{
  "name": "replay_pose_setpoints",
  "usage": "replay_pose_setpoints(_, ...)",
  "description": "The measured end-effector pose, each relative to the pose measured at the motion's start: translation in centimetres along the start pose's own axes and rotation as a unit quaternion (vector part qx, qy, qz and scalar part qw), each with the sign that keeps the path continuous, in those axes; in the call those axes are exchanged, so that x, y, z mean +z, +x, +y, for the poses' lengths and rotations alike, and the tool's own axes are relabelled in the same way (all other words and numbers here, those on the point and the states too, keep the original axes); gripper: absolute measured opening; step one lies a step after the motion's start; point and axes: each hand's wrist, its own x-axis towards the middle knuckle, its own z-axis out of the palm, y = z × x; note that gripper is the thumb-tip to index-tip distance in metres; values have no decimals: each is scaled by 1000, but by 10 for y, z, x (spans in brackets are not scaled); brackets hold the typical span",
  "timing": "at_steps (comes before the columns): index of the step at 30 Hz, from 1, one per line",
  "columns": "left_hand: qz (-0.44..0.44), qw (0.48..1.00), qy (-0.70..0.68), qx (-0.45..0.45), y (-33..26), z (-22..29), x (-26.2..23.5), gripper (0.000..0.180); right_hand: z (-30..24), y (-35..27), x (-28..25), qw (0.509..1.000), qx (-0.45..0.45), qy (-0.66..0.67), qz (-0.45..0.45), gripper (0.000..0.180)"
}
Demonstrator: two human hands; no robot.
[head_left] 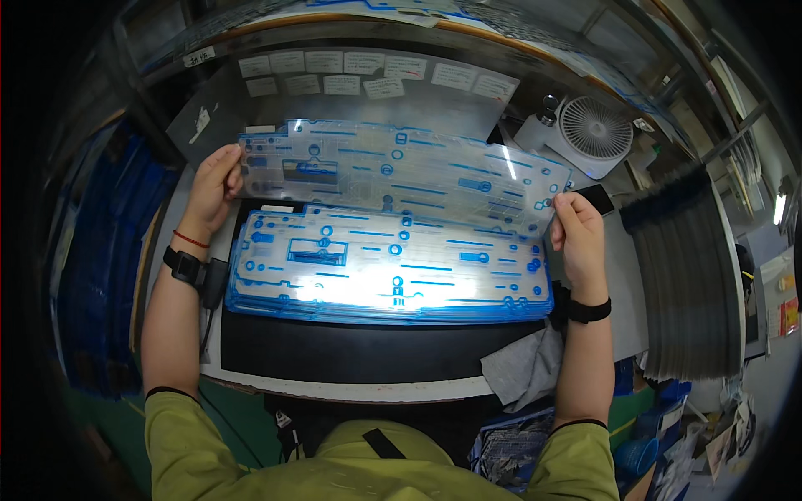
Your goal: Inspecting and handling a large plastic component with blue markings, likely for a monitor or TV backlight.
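Observation:
Between my two hands a thin, see-through plastic sheet (434,159) with blue-edged cutouts is held up, tilted, at the far side of a stack. My left hand (217,185) pinches its left edge, and my right hand (576,231) pinches its lower right corner. Below it lies a stack of similar sheets (368,284) with blue edges and matching slots and rings. Bright glare covers the middle of the top one. The stack rests on a black mat (334,351) on the worktable.
A grey cloth (526,367) hangs over the table's front right edge. A white fan (595,127) stands at the back right. Tall piles of dark-edged sheets (693,275) and blue sheets (109,259) flank the table. Paper labels (363,63) line the grey board behind.

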Motion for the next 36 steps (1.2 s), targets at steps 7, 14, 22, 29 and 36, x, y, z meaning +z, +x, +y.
replay_pose_setpoints(7, -12, 997, 47, -53, 2, -3, -1, 21, 1, -1, -3, 1000, -1, -18, -15, 22)
replay_pose_setpoints(14, -20, 995, 68, -68, 3, -5, -1, 20, 3, 0, -2, 999, -9, -37, -11, 23)
replay_pose_setpoints(22, -27, 998, 34, -42, 3, -4, -3, 24, -1, -2, -2, 999, -15, -48, -5, 22)
replay_pose_setpoints(29, 12, 999, -16, -33, -7, 11, 12, 32, 2, -1, 0, 999, -24, 29, 31, 28)
replay_pose_setpoints(36, -46, 994, 78, -58, -3, 5, 12, 34, 4, 0, 3, 999, -41, -10, -25, 48)
